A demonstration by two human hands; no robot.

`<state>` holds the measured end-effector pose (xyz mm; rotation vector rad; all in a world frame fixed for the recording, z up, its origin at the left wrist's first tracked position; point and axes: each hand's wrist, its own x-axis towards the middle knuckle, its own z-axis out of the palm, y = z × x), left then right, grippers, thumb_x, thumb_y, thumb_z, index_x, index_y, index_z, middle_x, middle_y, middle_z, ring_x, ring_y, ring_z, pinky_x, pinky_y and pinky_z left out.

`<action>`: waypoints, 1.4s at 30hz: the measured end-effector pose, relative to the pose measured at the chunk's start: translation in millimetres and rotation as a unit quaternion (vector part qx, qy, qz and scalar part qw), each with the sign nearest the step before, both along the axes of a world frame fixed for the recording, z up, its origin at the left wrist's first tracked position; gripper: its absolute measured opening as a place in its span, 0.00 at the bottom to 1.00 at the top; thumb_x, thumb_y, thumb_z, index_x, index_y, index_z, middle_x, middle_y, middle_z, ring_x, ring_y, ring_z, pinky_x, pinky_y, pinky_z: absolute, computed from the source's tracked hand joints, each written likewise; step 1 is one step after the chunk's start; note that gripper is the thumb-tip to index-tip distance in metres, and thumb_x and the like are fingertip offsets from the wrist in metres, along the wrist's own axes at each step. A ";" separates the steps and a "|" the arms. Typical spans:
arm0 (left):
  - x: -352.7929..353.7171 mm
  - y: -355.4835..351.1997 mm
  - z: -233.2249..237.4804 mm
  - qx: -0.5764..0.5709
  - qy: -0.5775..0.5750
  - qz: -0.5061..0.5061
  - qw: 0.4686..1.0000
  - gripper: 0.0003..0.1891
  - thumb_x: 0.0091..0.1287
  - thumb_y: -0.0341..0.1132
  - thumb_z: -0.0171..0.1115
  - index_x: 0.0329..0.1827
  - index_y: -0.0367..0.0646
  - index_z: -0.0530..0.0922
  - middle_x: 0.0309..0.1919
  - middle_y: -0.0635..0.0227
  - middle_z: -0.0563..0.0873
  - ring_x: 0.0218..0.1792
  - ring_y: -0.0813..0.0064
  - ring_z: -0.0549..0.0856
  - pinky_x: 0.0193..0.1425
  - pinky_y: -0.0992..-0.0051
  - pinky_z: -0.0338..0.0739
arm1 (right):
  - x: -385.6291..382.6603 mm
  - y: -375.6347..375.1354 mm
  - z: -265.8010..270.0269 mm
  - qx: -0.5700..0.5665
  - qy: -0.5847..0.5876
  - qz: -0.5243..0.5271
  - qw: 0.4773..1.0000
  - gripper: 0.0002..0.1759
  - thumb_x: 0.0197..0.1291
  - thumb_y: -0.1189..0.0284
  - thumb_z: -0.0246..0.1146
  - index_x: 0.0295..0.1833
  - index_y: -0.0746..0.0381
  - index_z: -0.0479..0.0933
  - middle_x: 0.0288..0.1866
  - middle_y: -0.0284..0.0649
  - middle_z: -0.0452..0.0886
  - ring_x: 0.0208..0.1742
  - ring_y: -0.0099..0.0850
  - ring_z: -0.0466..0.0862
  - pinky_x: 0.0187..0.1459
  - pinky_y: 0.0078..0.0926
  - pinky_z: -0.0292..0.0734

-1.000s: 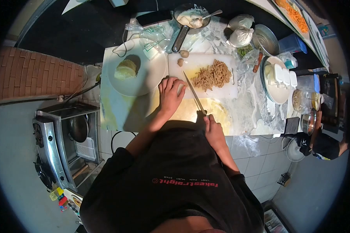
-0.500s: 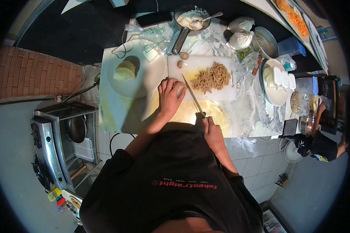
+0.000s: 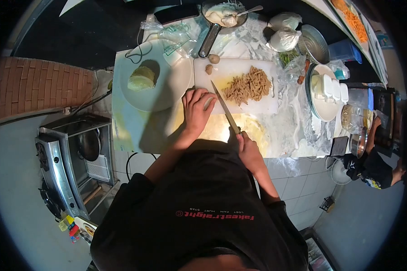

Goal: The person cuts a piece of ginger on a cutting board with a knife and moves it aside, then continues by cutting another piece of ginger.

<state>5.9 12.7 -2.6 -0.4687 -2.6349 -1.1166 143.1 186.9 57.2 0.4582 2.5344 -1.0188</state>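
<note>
My right hand (image 3: 248,151) grips the handle of a long kitchen knife (image 3: 224,107), its blade slanting up and left over the white cutting board (image 3: 264,106). Beside the blade, my left hand (image 3: 197,110) rests on the board's left edge, fingers bent around a small pale-brown piece (image 3: 207,102) that they mostly hide. A heap of brown cut strips (image 3: 248,86) lies to the right of the blade. Two small roundish brown lumps sit near the board's upper left: one lump (image 3: 214,58) at its edge, another lump (image 3: 209,69) just below.
A wide plate (image 3: 174,81) with a cabbage piece (image 3: 142,79) is at left. A pan (image 3: 208,43) of white mixture with a spoon stands behind the board. To the right are tied white bags (image 3: 285,38), a metal bowl (image 3: 313,43) and a plate of white containers (image 3: 325,110). Another person (image 3: 371,167) is at far right.
The view has shifted slightly. My left fingers cover more of the pale-brown piece, and the knife stays beside them, its tip still near the upper left of the board.
</note>
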 end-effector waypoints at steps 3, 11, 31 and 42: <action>1.4 2.9 1.0 -0.002 0.003 0.006 1.000 0.06 0.62 0.36 0.72 0.40 0.52 0.86 0.44 0.76 0.81 0.51 0.65 0.76 0.60 0.63 0.66 | -5.5 -0.8 -0.2 0.050 0.002 0.016 0.999 0.20 0.80 0.59 0.48 0.50 0.67 0.72 0.31 0.63 0.82 0.34 0.64 0.83 0.34 0.58 0.77; 3.1 1.6 -0.7 -0.031 0.031 -0.001 0.999 0.09 0.62 0.36 0.72 0.44 0.51 0.85 0.46 0.72 0.81 0.53 0.64 0.75 0.60 0.63 0.66 | -6.1 -9.6 5.6 0.175 0.004 0.025 0.984 0.18 0.79 0.58 0.50 0.49 0.65 0.70 0.31 0.58 0.84 0.30 0.58 0.85 0.29 0.53 0.80; -2.6 3.3 -6.4 0.012 0.014 0.008 1.000 0.06 0.61 0.37 0.73 0.40 0.54 0.86 0.42 0.75 0.79 0.51 0.67 0.75 0.59 0.64 0.66 | 4.9 -10.5 8.0 0.042 0.005 -0.007 0.999 0.14 0.79 0.63 0.49 0.48 0.65 0.67 0.24 0.64 0.79 0.30 0.67 0.80 0.28 0.62 0.72; -3.8 2.5 -7.0 0.014 0.019 0.004 1.000 0.06 0.59 0.35 0.74 0.38 0.51 0.87 0.41 0.74 0.81 0.49 0.67 0.76 0.57 0.66 0.66 | 6.2 -15.9 8.9 0.052 -0.003 -0.009 0.999 0.15 0.79 0.63 0.50 0.47 0.65 0.68 0.23 0.64 0.79 0.30 0.67 0.80 0.30 0.62 0.73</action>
